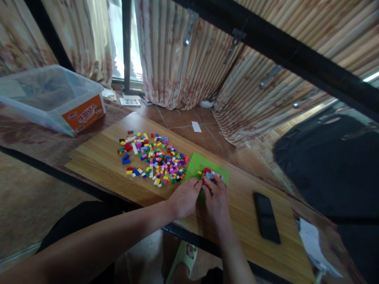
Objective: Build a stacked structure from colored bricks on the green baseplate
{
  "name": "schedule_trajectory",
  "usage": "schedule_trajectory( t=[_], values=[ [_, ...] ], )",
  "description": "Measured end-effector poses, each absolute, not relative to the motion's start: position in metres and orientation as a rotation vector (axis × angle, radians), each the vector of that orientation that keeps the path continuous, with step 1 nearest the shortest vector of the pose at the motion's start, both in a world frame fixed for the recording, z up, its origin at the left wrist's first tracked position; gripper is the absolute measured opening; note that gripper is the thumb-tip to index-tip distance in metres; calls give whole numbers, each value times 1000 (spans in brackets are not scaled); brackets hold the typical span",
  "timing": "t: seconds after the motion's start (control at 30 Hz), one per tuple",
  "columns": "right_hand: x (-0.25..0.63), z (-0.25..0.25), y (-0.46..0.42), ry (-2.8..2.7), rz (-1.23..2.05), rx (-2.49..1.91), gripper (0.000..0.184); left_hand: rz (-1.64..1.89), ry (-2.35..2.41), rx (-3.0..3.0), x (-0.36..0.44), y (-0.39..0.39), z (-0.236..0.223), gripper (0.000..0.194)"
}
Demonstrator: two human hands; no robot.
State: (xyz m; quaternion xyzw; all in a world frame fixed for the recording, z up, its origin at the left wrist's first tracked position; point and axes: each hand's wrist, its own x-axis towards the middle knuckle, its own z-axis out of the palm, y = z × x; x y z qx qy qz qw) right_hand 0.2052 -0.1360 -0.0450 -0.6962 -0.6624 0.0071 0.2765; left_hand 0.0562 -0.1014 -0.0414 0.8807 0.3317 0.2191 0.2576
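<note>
On the wooden board (239, 209), right of a wide scatter of loose bricks (161, 161), lay a green studded baseplate (194, 161). Brick build (211, 173) sat on the baseplate, mostly red and light blue along its top. Small yellow piece (199, 172) just left of the build, over the green studs.

Both hands worked close together at the near side of the build. Left hand (183, 199): fingers drawn in narrow, tips by the build's near left corner; whether they pinched a brick, could not tell. Right hand (217, 195): fingers bent over the build and touching it, spread slightly; firmness of hold not readable, undersides of the fingers hidden.

Loose bricks in many colours, red, yellow, blue, green, pink, orange, white and black, densest toward the baseplate, nearly meeting its left edge. A few blue ones lay along the left fringe of the scatter.

Dark phone (267, 217) flat on the board, right of the right hand, well apart. Clear plastic bin (44, 100) with an orange label (84, 113) stood beyond the board's far left end. White papers (316, 244) past the right end. Pale patterned curtains (183, 59) hung behind. Light green slipper (185, 254) visible below the near edge.
</note>
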Motion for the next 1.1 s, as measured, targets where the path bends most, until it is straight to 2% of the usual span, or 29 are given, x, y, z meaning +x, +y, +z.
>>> schedule_trajectory(
  t=[0.27, 0.47, 0.6, 0.73, 0.93, 1.1],
  values=[
    [206, -42, -138, -1706, 88, -1802, 31, 620, 873, 2310, 55, -91, -43, 46],
    [215, -32, -138, -1475, 58, -1756, 31, 750, 1111, 2248, 60, -64, -40, 38],
    [224, -31, -137, -1457, 12, -1819, 33, 637, 1177, 2344, 66, -47, -35, 33],
    [229, -37, -136, -1533, 22, -1921, 44, 451, 1150, 2497, 71, -40, -36, 23],
    [224, -37, -131, -1758, 85, -2048, 81, 456, 1161, 2536, 70, -41, -39, 19],
    [214, -37, -124, -1723, 79, -2142, 77, 473, 1149, 2532, 67, -43, -40, 18]
  ],
)
